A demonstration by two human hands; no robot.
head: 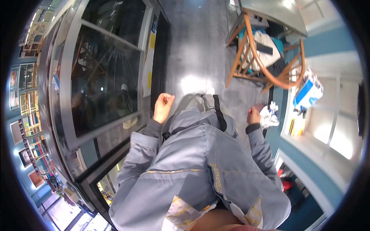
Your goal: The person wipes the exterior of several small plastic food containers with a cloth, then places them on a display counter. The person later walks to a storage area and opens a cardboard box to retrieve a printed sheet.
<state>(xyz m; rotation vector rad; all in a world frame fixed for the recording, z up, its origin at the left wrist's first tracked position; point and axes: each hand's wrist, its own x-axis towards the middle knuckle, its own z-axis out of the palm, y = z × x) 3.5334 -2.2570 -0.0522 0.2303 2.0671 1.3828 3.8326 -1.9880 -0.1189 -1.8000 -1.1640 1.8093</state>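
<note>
My left hand (163,107) hangs at the left of my grey jacket (185,144), its fingers curled in loosely and nothing seen in them. It is near the dark glass panes of a framed partition (107,78). On the other side, my right hand (253,115) is curled beside a crumpled white plastic bag (269,116). Whether the fingers hold the bag or only overlap it in view, I cannot tell. A black strap (220,112) hangs down the front of my clothing.
A wooden chair (254,52) bearing cloth items and a dark flat object stands ahead right, by a table (273,14). A blue-and-white package (307,93) lies on a ledge (300,140) at the right. Grey floor (196,52) stretches ahead. Shelves (31,115) stand far left.
</note>
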